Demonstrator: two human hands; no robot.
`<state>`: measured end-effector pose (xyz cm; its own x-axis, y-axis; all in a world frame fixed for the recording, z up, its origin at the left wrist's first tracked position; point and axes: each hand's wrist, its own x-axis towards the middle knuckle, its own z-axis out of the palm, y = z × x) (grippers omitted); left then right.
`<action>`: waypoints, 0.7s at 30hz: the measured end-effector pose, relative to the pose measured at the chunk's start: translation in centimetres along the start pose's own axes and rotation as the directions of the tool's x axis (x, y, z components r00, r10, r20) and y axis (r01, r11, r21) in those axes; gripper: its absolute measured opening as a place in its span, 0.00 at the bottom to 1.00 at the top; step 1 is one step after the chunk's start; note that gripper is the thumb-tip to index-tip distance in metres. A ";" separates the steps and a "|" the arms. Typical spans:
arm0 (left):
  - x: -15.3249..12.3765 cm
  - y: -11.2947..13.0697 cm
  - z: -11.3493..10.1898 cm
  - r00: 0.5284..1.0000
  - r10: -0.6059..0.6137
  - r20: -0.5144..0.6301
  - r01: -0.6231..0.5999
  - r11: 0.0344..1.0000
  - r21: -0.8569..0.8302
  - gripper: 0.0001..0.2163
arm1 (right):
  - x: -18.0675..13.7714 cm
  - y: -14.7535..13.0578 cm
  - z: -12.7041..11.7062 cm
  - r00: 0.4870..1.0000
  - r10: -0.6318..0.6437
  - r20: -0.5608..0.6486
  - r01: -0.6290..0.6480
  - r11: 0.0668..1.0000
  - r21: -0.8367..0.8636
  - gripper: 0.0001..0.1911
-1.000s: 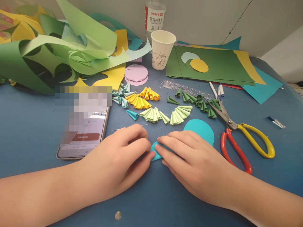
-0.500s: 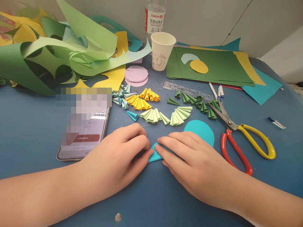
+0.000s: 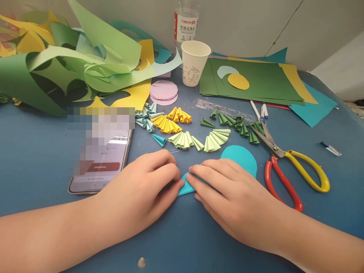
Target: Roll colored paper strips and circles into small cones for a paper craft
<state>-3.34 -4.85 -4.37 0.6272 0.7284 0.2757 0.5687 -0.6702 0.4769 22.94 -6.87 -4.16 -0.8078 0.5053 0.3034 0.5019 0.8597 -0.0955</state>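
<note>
A folded piece of turquoise paper (image 3: 185,187) lies low over the table between both hands, mostly hidden by my fingers. My left hand (image 3: 148,185) is closed, its thumb and fingertips at the paper's left point. From the other side, my right hand (image 3: 230,189) grips the same paper, fingers together on top and thumb underneath. Behind the right hand are turquoise paper circles (image 3: 241,156), partly covered by it. One rolled turquoise paper cone (image 3: 159,140) sits beyond my left hand, next to light green cones (image 3: 182,140) and yellow cones (image 3: 166,123).
Red-and-yellow-handled scissors (image 3: 280,152) lie open at right. A phone (image 3: 109,167) is left, below paper offcuts (image 3: 113,57). Farther back stand a paper cup (image 3: 195,62) and a bottle (image 3: 186,26). Dark green cones (image 3: 224,119), a clear ruler (image 3: 206,104) and green sheets (image 3: 264,81) lie right.
The view has shifted very slightly. Both hands keep the same hold on the folded turquoise paper.
</note>
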 end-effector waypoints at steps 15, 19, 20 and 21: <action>0.0 0.0 0.0 1.000 -0.001 0.011 0.001 1.000 -0.011 0.07 | 0.0 0.1 -0.1 1.000 0.008 0.007 -0.008 1.000 0.000 0.16; 0.1 0.0 0.1 1.000 0.000 0.009 0.000 1.000 -0.014 0.07 | 0.2 0.1 -0.3 1.000 0.012 0.004 -0.012 1.000 0.013 0.15; 0.0 -0.1 0.1 1.000 0.002 0.008 -0.002 1.000 -0.015 0.07 | 0.2 0.1 -0.3 1.000 0.012 0.003 -0.012 1.000 0.013 0.15; 0.0 -0.1 0.1 1.000 0.005 0.008 -0.004 1.000 -0.016 0.07 | 0.2 0.0 -0.4 1.000 0.011 0.003 -0.012 1.000 0.012 0.15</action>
<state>-3.33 -4.78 -4.47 0.6342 0.7242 0.2709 0.5571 -0.6710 0.4894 22.87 -6.73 -3.75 -0.8030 0.5154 0.2994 0.5075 0.8546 -0.1099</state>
